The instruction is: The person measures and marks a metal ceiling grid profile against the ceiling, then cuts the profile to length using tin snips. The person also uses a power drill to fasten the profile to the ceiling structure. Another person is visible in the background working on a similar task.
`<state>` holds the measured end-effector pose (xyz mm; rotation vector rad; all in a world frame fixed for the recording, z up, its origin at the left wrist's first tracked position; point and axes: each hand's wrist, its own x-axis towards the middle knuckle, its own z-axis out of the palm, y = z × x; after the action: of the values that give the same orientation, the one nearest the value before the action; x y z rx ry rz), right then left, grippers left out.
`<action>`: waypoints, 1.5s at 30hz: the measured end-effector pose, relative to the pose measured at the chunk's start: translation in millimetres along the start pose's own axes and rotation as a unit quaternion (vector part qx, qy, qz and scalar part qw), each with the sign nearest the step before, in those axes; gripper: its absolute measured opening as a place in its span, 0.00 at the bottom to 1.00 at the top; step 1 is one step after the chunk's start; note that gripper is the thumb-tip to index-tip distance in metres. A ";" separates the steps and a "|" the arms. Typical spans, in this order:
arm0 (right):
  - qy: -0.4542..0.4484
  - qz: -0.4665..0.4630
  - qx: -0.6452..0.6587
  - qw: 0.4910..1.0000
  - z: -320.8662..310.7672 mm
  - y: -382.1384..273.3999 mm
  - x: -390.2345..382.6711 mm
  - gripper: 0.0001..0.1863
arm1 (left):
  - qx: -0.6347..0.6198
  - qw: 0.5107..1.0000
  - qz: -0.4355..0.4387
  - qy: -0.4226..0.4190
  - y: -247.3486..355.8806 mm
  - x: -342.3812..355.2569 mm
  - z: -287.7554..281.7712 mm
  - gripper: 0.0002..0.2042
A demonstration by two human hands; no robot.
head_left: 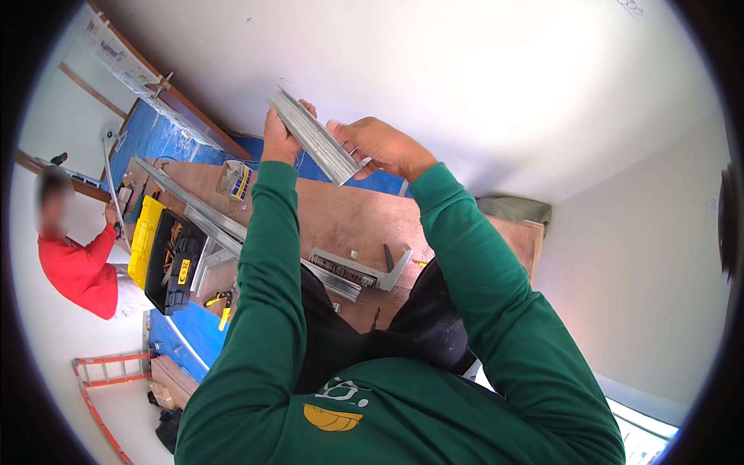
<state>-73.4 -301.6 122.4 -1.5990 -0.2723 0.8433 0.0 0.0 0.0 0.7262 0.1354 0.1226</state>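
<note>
A short length of galvanised metal channel (pixel 316 141) is held up in front of me, slanting from upper left to lower right. My left hand (pixel 280 138) is closed around its far part, with the fingertips showing past the far side. At the near end, the curled fingers of my right hand (pixel 390 146) grip the channel's right edge. A small shiny bit of metal shows by those fingertips, too small to make out. Both hands are raised above a brown board surface (pixel 333 208), close to the white wall.
Long metal channels (pixel 221 229) lie left of my legs, beside a black toolbox with a yellow lid (pixel 147 232). Yellow-handled snips (pixel 225 314) lie nearer. A grey electrical panel-like piece (pixel 341 269) sits before me. A person in red (pixel 77 267) works at left, above an orange ladder (pixel 91 403).
</note>
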 end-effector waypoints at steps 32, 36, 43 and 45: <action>0.214 -0.048 -0.035 0.975 -56.7 8.6 -7.3 0.41 | 0.137 0.979 -0.135 -0.062 -27.6 -100.1 117.5 0.21; 0.206 -0.077 -0.050 0.974 -49.6 6.4 -6.6 0.40 | 0.111 0.978 -0.152 -0.086 -35.3 -102.3 120.3 0.22; 0.204 -0.088 0.006 0.975 -50.2 4.7 -3.1 0.40 | 0.157 0.971 -0.146 -0.107 -44.9 -120.2 143.0 0.26; 0.200 -0.119 0.026 0.972 -49.8 6.2 0.4 0.37 | 0.173 0.968 -0.122 -0.134 -50.5 -124.8 151.4 0.25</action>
<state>-42.5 -340.5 115.9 -1.6093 -0.1476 0.3300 -94.5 -155.9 88.3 1.0607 -0.0156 -0.2406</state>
